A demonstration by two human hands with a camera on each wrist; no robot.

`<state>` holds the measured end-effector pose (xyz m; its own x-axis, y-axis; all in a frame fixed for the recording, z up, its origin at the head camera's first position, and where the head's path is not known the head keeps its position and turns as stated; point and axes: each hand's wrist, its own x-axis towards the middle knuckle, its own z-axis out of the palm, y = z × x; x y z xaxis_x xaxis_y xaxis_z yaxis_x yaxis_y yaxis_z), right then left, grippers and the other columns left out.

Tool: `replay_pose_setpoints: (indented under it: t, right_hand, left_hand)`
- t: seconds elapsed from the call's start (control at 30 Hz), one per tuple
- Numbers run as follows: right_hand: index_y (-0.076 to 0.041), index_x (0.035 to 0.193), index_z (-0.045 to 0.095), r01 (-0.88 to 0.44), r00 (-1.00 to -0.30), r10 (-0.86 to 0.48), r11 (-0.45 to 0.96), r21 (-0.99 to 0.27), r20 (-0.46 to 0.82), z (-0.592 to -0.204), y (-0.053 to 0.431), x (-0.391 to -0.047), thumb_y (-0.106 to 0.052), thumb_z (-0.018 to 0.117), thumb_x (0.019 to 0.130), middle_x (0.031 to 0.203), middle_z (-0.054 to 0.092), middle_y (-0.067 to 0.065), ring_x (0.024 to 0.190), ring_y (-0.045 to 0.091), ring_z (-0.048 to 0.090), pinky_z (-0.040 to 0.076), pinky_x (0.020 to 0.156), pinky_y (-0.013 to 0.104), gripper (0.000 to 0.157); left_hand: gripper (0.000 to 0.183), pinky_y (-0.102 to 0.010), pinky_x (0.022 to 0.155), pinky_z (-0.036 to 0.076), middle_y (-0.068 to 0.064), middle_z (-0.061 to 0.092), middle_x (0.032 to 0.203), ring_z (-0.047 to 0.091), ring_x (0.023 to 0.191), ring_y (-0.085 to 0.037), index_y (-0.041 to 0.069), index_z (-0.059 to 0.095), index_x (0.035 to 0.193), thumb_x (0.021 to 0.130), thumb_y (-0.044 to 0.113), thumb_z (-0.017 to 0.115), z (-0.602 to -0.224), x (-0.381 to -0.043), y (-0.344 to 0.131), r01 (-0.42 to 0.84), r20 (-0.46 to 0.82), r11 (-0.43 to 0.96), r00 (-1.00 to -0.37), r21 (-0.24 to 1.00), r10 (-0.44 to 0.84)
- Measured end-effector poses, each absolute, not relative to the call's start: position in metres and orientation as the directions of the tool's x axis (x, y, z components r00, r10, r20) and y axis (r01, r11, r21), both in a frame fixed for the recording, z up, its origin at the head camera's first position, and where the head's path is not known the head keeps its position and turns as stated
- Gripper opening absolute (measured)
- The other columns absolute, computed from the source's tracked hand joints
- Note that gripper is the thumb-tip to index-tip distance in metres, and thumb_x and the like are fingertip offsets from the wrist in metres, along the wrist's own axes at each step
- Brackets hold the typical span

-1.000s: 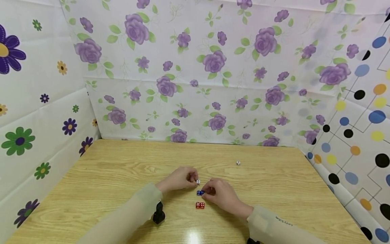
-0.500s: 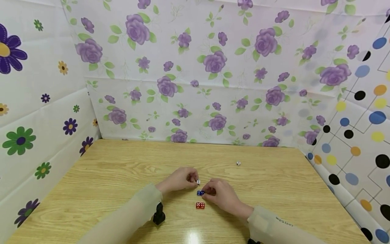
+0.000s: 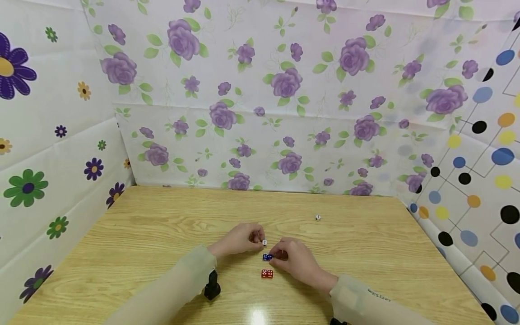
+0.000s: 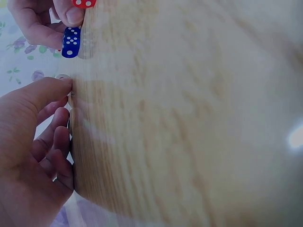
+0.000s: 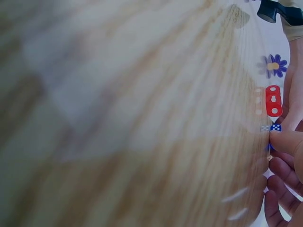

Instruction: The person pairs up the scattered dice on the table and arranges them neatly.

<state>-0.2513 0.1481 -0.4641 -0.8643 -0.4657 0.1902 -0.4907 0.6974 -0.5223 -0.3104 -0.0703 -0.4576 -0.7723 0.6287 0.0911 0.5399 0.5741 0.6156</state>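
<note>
My left hand (image 3: 237, 239) pinches a white die (image 3: 264, 243) at the table's middle; its thumb hides most of that die in the left wrist view. Just nearer and to the right, my right hand (image 3: 298, 262) pinches the right one of two blue dice (image 3: 266, 257) that sit side by side. In the left wrist view, the blue dice (image 4: 71, 42) show white pips, with the right fingertips behind them. Two red dice (image 3: 266, 274) stand together nearer the body, in line with the blue pair; the right wrist view shows these red dice (image 5: 273, 100) too.
Another white die (image 3: 318, 217) lies farther back to the right on the wood-grain table (image 3: 162, 216). Flowered and dotted sheets (image 3: 260, 113) rise along the back and both sides. A black wrist-worn device (image 3: 212, 285) hangs under the left sleeve.
</note>
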Motion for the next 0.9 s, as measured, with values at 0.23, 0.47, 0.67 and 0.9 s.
replay_pose_setpoints:
  t: [0.23, 0.47, 0.67, 0.9]
  right_hand:
    - [-0.021, 0.095, 0.075, -0.482, -0.869, -0.460, 0.697, -0.532, 0.185, -0.467, 0.149, -0.252, -0.028, 0.077, 0.086, 0.086, 0.063, -0.010, 0.072, 0.000, 0.055, 0.046, 0.063, 0.017, 0.011]
    - [-0.020, 0.095, 0.075, -0.480, -0.868, -0.464, 0.688, -0.544, 0.179, -0.467, 0.149, -0.252, -0.027, 0.077, 0.086, 0.086, 0.064, -0.009, 0.072, -0.001, 0.055, 0.046, 0.064, 0.017, 0.012]
    - [-0.017, 0.102, 0.073, -0.485, -0.861, -0.482, 0.687, -0.541, 0.161, -0.464, 0.155, -0.255, -0.027, 0.077, 0.086, 0.092, 0.066, -0.007, 0.080, 0.004, 0.058, 0.048, 0.069, 0.018, 0.020]
    - [-0.008, 0.113, 0.069, -0.526, -0.815, -0.560, 0.602, -0.601, 0.152, -0.453, 0.179, -0.281, -0.020, 0.076, 0.087, 0.095, 0.068, 0.003, 0.081, 0.009, 0.060, 0.052, 0.070, 0.021, 0.030]
  left_hand:
    - [0.009, -0.022, 0.067, 0.044, 0.003, 0.062, 0.078, 0.053, 0.069, -0.007, 0.014, 0.065, 0.093, 0.089, 0.015, 0.073, -0.458, -0.310, -0.070, 0.530, 0.082, 0.573, -0.775, 0.624, 0.627]
    - [0.009, -0.022, 0.067, 0.045, 0.006, 0.061, 0.077, 0.052, 0.068, -0.005, 0.016, 0.065, 0.093, 0.089, 0.017, 0.073, -0.461, -0.311, -0.070, 0.524, 0.074, 0.580, -0.778, 0.624, 0.624]
    - [0.009, -0.022, 0.067, 0.044, 0.006, 0.060, 0.077, 0.051, 0.068, -0.005, 0.015, 0.065, 0.094, 0.090, 0.016, 0.073, -0.460, -0.310, -0.070, 0.516, 0.068, 0.581, -0.781, 0.630, 0.621]
    - [0.009, -0.023, 0.066, 0.042, 0.004, 0.058, 0.076, 0.049, 0.068, -0.007, 0.013, 0.065, 0.093, 0.090, 0.015, 0.073, -0.456, -0.309, -0.071, 0.526, 0.079, 0.578, -0.778, 0.624, 0.623]
